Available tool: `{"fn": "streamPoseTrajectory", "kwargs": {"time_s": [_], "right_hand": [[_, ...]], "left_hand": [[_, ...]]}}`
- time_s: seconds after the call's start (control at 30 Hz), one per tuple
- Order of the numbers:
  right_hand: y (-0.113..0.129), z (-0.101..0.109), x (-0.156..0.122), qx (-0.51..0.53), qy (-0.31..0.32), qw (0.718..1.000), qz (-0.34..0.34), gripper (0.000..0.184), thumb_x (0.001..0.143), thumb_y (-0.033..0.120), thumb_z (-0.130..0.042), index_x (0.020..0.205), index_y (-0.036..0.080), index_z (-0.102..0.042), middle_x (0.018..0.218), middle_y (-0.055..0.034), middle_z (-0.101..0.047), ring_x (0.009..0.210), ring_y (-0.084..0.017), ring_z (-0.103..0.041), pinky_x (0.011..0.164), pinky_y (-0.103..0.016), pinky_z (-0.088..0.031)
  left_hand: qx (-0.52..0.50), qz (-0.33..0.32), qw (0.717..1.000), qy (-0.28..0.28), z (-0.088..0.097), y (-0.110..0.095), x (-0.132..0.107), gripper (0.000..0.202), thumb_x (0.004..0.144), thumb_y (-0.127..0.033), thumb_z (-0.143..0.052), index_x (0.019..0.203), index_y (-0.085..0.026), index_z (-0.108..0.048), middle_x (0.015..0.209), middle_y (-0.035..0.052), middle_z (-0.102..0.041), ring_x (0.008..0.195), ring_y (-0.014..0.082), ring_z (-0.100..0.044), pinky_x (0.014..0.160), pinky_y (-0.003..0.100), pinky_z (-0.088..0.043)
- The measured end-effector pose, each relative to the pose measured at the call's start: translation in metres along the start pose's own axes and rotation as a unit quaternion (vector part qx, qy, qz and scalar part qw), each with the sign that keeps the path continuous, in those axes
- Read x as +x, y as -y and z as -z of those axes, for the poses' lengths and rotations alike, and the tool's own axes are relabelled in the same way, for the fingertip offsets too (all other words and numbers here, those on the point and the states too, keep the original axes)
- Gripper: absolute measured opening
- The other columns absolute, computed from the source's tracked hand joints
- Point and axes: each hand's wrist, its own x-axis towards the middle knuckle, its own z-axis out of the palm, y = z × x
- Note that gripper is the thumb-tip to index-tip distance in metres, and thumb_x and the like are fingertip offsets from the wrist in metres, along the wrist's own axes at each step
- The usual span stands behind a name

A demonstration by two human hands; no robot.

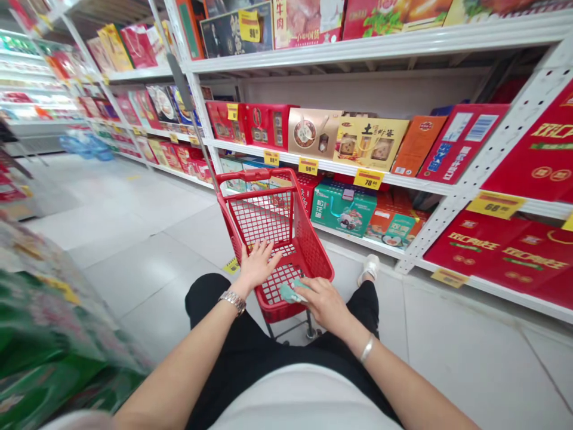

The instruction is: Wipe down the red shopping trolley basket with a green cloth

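A small red shopping cart (316, 248) with a lattice basket stands right in front of my knees. Over its left side my left hand (257, 266) is held with fingers spread and nothing in it; whether it touches the rim I cannot tell. My right hand (324, 301) grips a pale green cloth (290, 291) at the near right edge of the basket. Part of the cloth is hidden under my fingers. A tall metal pole with a grey grip (179, 80) rises at the cart's far left corner.
White shelves (380, 173) with boxed goods and yellow price tags line the right and far side. At the left edge, green packages (54, 358) are stacked close to my arm. Pale floor tiles (134, 263) lie around the cart, and blue wrapped bottles (87, 143) stand farther back.
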Motion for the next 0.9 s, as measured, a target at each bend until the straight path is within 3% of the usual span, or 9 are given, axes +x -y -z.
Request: {"fn": "streamPoseTrajectory", "kwargs": {"time_s": [0.17,0.3,0.4,0.5,0.7,0.8,0.9], "right_hand": [[-0.053,0.012,-0.006,-0.039,-0.036,0.998,-0.034,0.038,0.096,0.015,-0.056,0.13,0.027,-0.068,0.13,-0.0121,-0.067,0.114,-0.026,-0.061,0.097,-0.044,-0.051],[-0.066,0.014,-0.003,-0.04,-0.061,0.996,-0.047,0.033,0.096,0.016,-0.053,0.122,0.026,-0.071,0.123,-0.0115,-0.069,0.109,-0.026,-0.061,0.096,-0.044,-0.05],[-0.052,0.011,0.004,-0.052,-0.058,0.994,-0.074,0.024,0.096,0.017,-0.055,0.11,0.025,-0.074,0.112,-0.0099,-0.071,0.1,-0.025,-0.061,0.091,-0.041,-0.048],[-0.022,0.002,0.01,-0.042,-0.036,0.995,-0.081,0.018,0.095,0.018,-0.059,0.104,0.024,-0.073,0.105,-0.0079,-0.071,0.096,-0.024,-0.059,0.088,-0.039,-0.044],[0.034,-0.013,0.012,-0.007,-0.011,0.999,-0.05,0.023,0.094,0.017,-0.061,0.113,0.027,-0.071,0.113,-0.0067,-0.069,0.097,-0.023,-0.055,0.085,-0.038,-0.04],[0.029,-0.004,0.007,-0.015,0.009,0.999,-0.033,0.03,0.094,0.014,-0.059,0.118,0.027,-0.069,0.114,-0.0068,-0.07,0.099,-0.024,-0.056,0.086,-0.038,-0.04],[0.006,0.013,-0.001,-0.04,0.008,0.999,-0.036,0.031,0.095,0.012,-0.056,0.119,0.026,-0.069,0.115,-0.0084,-0.071,0.1,-0.024,-0.058,0.09,-0.04,-0.04]], "left_hand": [[0.05,-0.019,0.998,-0.021,0.0,-0.006,0.003,0.065,0.102,-0.056,-0.033,0.152,-0.017,-0.047,0.161,0.0156,-0.04,0.154,0.0352,-0.028,0.124,0.064,-0.013],[0.039,-0.034,0.997,-0.056,-0.009,-0.019,0.005,0.061,0.102,-0.055,-0.036,0.149,-0.021,-0.052,0.157,0.0143,-0.048,0.151,0.036,-0.034,0.123,0.066,-0.016],[0.013,-0.054,0.995,-0.087,-0.013,-0.022,0.009,0.058,0.101,-0.056,-0.04,0.145,-0.022,-0.057,0.151,0.0143,-0.055,0.149,0.0367,-0.038,0.122,0.068,-0.016],[-0.002,-0.073,0.992,-0.102,-0.015,-0.018,0.009,0.056,0.099,-0.056,-0.043,0.143,-0.024,-0.059,0.15,0.014,-0.057,0.147,0.0367,-0.041,0.122,0.067,-0.018],[-0.011,-0.113,0.985,-0.133,-0.016,0.003,-0.004,0.052,0.098,-0.055,-0.048,0.141,-0.028,-0.061,0.149,0.0111,-0.058,0.148,0.0341,-0.041,0.124,0.065,-0.014],[-0.007,-0.105,0.984,-0.142,-0.016,0.013,-0.013,0.051,0.097,-0.054,-0.051,0.14,-0.028,-0.062,0.15,0.011,-0.057,0.148,0.0344,-0.04,0.126,0.065,-0.012],[-0.001,-0.082,0.987,-0.139,-0.015,0.021,-0.019,0.053,0.097,-0.054,-0.052,0.141,-0.026,-0.061,0.154,0.0122,-0.052,0.151,0.036,-0.035,0.125,0.066,-0.013]]}}
